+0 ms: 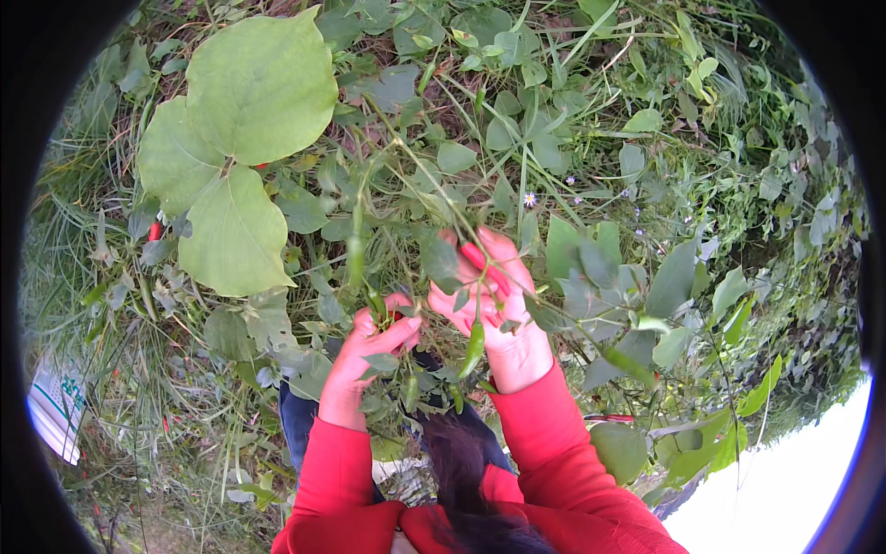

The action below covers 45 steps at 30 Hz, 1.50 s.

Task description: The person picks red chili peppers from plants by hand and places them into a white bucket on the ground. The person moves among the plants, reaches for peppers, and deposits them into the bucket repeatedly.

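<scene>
My left hand [377,341] is closed, thumb against fingers, around part of a chili pepper plant; a small green pepper [377,305] and a bit of red show at its fingertips. Leaves partly hide what it grips. Higher and to the right, my right hand [509,329] is turned palm up with fingers curled, holding red chili peppers [474,255]. A thin green branch [432,181] crosses in front of that hand. From it a green chili pepper [474,350] hangs before the wrist, and a longer green one [356,249] hangs above my left hand.
Large three-part leaves [259,90] rise at the upper left. A red pepper [155,231] shows among the plants beside them. At the left edge lies a white printed bag or container [59,408]. Leafy stems [623,305] spread at the right, and grass and weeds surround me.
</scene>
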Available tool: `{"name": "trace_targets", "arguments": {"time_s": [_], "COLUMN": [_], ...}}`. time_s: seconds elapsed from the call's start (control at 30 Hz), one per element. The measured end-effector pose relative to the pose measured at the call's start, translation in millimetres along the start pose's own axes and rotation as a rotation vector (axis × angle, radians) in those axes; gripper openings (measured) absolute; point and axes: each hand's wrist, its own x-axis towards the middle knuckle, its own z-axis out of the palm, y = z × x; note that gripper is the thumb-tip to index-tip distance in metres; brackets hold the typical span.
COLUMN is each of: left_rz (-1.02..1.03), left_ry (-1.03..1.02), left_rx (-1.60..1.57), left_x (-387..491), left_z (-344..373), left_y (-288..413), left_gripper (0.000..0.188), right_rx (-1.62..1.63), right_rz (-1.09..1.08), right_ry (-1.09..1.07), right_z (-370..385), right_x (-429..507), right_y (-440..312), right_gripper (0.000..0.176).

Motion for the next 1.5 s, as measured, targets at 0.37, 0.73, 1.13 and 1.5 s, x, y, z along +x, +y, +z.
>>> {"name": "trace_targets", "arguments": {"time_s": [0.37, 0.73, 1.13, 1.5], "left_rz": [0.078, 0.361, 0.193, 0.577], "left_ry": [0.024, 0.392, -0.13, -0.359], "left_rx": [0.076, -0.043, -0.71, -0.74], "left_x": [1.8, -172.8, -341.2, -469.0], "left_z": [-16.1, 59.4, 144.6, 151.7], "left_y": [-5.7, 39.7, 148.6, 237.4], "left_gripper": [0.017, 0.012, 0.034, 0.045], "right_rx": [-0.724, -0.288, -1.948, -2.309], "right_rz": [-0.333, -0.272, -0.954, -1.297], "right_ry": [0.506, 0.385, 0.29, -0.239], "right_z": [19.6, 126.7, 318.7, 473.0], "right_x": [-53.4, -165.9, -149.4, -159.7], "right_y": [42.7, 103.6, 250.3, 306.5], "right_gripper": [0.016, 0.014, 0.014, 0.036]}}
